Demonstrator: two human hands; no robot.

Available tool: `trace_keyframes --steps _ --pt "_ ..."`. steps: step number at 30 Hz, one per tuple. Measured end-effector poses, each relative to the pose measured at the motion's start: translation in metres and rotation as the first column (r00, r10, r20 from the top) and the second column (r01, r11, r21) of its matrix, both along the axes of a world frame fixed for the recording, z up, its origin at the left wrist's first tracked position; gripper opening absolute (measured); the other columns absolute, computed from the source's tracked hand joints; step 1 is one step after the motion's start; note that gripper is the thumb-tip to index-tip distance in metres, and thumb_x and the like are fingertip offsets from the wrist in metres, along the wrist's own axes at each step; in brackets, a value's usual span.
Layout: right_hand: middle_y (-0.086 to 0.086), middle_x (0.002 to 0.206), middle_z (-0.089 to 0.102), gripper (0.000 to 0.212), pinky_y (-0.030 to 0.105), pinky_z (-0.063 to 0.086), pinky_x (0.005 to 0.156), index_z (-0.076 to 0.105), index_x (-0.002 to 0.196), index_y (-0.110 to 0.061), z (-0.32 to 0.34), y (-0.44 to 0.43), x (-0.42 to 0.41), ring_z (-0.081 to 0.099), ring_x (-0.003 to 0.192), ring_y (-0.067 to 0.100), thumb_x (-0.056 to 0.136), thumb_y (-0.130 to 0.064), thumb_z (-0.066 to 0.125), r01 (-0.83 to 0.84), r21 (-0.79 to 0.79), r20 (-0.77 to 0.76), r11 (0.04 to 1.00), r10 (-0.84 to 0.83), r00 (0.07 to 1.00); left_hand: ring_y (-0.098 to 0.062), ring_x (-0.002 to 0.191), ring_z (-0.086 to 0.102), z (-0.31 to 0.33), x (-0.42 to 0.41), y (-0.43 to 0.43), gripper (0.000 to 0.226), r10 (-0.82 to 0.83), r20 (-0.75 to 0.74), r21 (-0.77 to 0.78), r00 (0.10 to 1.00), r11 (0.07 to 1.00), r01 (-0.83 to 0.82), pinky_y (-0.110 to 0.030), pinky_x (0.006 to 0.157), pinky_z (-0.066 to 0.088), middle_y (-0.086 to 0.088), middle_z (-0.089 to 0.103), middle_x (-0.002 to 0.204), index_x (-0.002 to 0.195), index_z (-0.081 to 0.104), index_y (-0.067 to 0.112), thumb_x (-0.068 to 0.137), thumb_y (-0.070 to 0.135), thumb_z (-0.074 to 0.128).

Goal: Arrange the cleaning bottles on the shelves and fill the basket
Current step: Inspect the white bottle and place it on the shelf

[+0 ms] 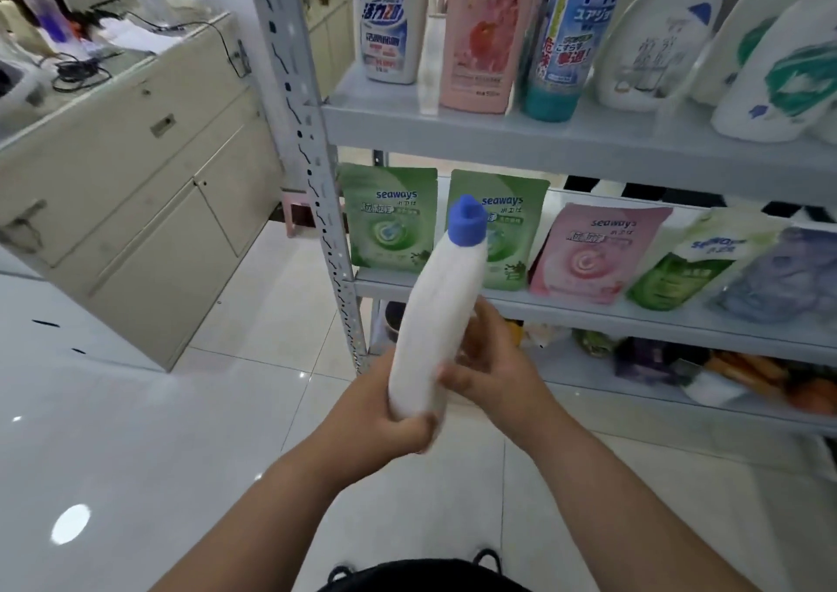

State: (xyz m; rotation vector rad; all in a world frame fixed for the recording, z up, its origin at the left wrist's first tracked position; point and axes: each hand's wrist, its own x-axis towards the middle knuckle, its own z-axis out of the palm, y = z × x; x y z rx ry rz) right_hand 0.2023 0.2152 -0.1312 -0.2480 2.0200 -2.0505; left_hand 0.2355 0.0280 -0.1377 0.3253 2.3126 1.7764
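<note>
Dark clothing (425, 575) shows at the very bottom edge. From there two bare forearms reach out to a white bottle (430, 319) with a blue cap (468, 222). It is held in the air in front of the shelf rack, tilted, cap uppermost and leaning toward the green pouches (389, 220) on the middle shelf (589, 315). The left grip (398, 415) is clenched round the bottle's base. The right grip (489, 365) wraps its fingers round the body just above. On the top shelf (498, 131) other bottles (392, 20) stand upright in a row. I'd guess the held bottle is stiff, smooth plastic, fairly heavy if full and a little slippery. Taking it low on the body with one palm under the base looks the safest hold for lifting it onto a shelf. No basket is in sight from where I stand.
</note>
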Motion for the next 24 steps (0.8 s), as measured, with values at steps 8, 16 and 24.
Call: trace_keyframes --steps 8,16,24 --pt "0.000 0.110 0.077 0.053 0.048 0.062 0.081 0.063 0.115 -0.033 -0.014 -0.066 0.006 0.076 0.098 0.024 0.070 -0.053 0.084 0.386 -0.018 0.098 0.922 -0.383 0.919 -0.007 0.089 0.071 -0.006 0.006 -0.029 0.028 0.224 0.235 0.128 0.946 0.957 -0.259 -0.030 0.069 0.061 0.013 0.071 0.101 0.115 0.058 0.038 0.090 0.034 0.046" --pt "0.018 0.117 0.073 0.089 0.051 0.058 0.091 0.060 0.133 -0.008 -0.011 -0.079 0.015 0.071 0.107 0.034 0.072 -0.072 0.068 0.367 -0.423 0.515 0.828 -0.114 0.850 -0.035 0.059 0.069 0.007 0.016 -0.047 0.042 -0.230 0.705 0.512 0.671 0.820 -0.256 -0.024 0.035 0.044 -0.014 0.073 0.086 0.105 0.075 0.017 0.104 0.045 0.044" --pt "0.008 0.103 0.076 0.066 0.039 0.063 0.068 0.053 0.123 -0.023 -0.010 -0.074 -0.002 0.077 0.085 0.023 0.071 -0.050 0.085 0.505 -0.157 0.310 0.849 -0.443 0.841 -0.046 0.111 0.068 -0.003 -0.005 -0.058 0.066 -0.419 0.670 0.583 0.613 0.808 -0.085 -0.049 0.071 0.064 -0.019 0.069 0.126 0.132 0.066 0.016 0.093 0.067 0.051"
